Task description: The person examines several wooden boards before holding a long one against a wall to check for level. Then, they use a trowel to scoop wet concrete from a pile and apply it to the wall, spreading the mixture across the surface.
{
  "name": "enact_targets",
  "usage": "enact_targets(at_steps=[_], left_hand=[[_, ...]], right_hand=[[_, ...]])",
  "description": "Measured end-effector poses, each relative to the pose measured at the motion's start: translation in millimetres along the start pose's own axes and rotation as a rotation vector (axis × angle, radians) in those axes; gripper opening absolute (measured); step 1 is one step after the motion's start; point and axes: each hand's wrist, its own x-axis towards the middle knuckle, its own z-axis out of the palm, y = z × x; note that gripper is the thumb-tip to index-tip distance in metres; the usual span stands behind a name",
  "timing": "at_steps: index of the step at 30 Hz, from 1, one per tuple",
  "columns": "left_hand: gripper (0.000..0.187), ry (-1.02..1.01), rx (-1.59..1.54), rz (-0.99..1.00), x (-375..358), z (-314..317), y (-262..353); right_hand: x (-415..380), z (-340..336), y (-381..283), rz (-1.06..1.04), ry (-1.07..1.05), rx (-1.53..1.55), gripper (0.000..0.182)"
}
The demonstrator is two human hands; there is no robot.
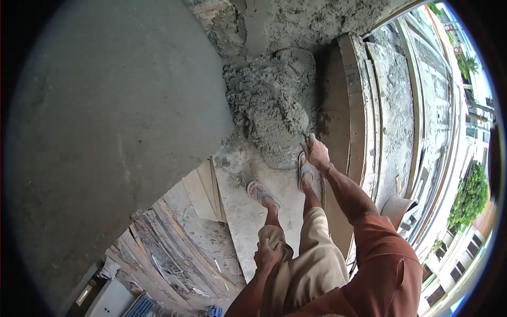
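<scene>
My right hand (318, 153) is closed around a short handle at the near edge of a heap of wet grey mortar (274, 105). It looks like a trowel (306, 138), but its blade cannot be told apart from the mortar. Down on the bent knee of my beige shorts (311, 251) rests my left hand (268, 255), its fingers spread over the cloth and holding no tool. My sandalled feet stand just short of the heap, on a pale board (248, 211) splashed with mortar.
A smooth grey plastered wall (116, 95) fills the left. Rough mortar (322, 24) covers the surface beyond the heap. A brown board edge (338, 121) runs along the right, beside ledges and a bucket-like container (397, 210). Loose planks (163, 248) lie at the lower left.
</scene>
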Motion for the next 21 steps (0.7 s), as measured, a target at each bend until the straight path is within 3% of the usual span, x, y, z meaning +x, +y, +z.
enact_targets(at_steps=[5, 6, 7, 9, 12, 14, 16, 18, 19, 21], left_hand=[[0.062, 0.034, -0.133, 0.073, -10, -3, -6], [0.058, 0.057, -0.184, 0.082, -11, -3, -5], [0.054, 0.075, -0.233, 0.089, -10, 2, -7], [0.047, 0.156, -0.314, 0.141, -15, 11, -4], [0.043, 0.112, -0.545, 0.02, -28, 14, 3], [0.041, 0.141, -0.586, 0.011, -35, 27, 5], [0.042, 0.168, -0.617, 0.004, -35, 37, 15], [0.044, 0.163, -0.632, -0.011, -39, 48, 22], [0.045, 0.158, -0.637, -0.026, -38, 52, 28], [0.048, 0.101, -0.6, -0.058, -44, 55, 26]], right_hand=[[-21, -140, -75, -0.149, -0.075, -0.097, 0.039], [-23, -170, -98, -0.147, -0.169, -0.167, 0.041], [-24, -191, -114, -0.139, -0.265, -0.238, 0.043], [-18, -216, -125, -0.208, -0.24, -0.294, 0.044], [8, -265, -180, -0.349, -0.513, -0.382, 0.038], [69, -249, -162, -0.782, -0.665, -0.032, 0.032], [136, -251, -224, -0.176, -0.945, -0.277, 0.033], [233, -237, -256, -0.063, -0.973, -0.172, 0.032], [249, -262, -301, -0.165, -0.899, -0.249, 0.027], [249, -314, -367, -0.138, -0.608, -0.217, 0.028]])
